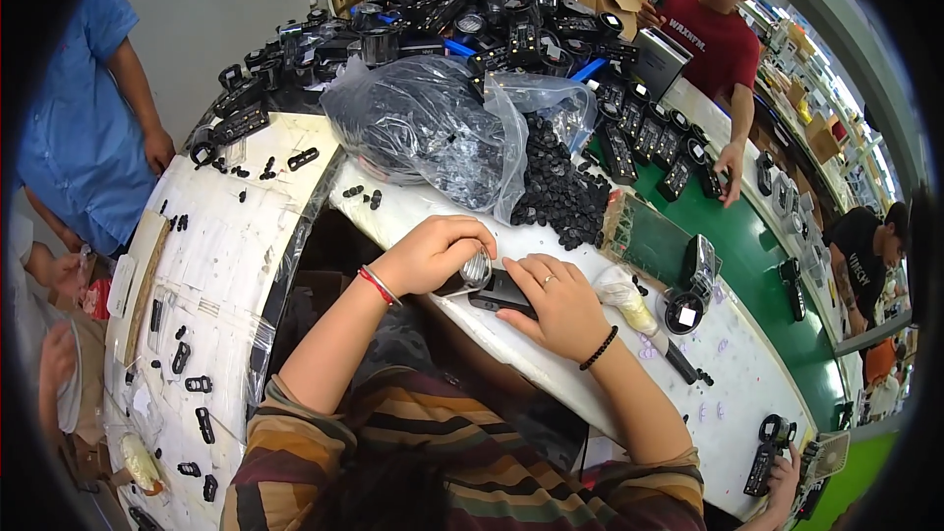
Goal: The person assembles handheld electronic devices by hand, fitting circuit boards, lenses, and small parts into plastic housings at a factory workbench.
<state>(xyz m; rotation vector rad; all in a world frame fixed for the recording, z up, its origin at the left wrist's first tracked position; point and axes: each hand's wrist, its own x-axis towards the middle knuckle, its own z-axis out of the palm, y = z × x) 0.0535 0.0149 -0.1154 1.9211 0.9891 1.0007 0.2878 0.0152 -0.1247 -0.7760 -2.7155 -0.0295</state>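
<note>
A black device [503, 292] with a round, clear-fronted silvery end is held between my two hands at the near edge of the white table. My left hand [444, 249] curls its fingers over the round end. Along the black body, my right hand [562, 303] grips with thumb and fingers. Right of it lies a hammer-like tool [634, 307] with a plastic-wrapped head and a black handle. Close by, another black device [699, 270] stands near a round black piece [684, 312] bearing a white label. Small black caps [560, 187] form a heap beyond my hands.
A large clear plastic bag [423, 123] of dark parts sits ahead, backed by a tall pile of black devices [472, 20]. A green conveyor belt [757, 236] runs along the right. Co-workers flank me; one person's hand [728, 172] is over the belt. A side table [226, 265] carries scattered parts.
</note>
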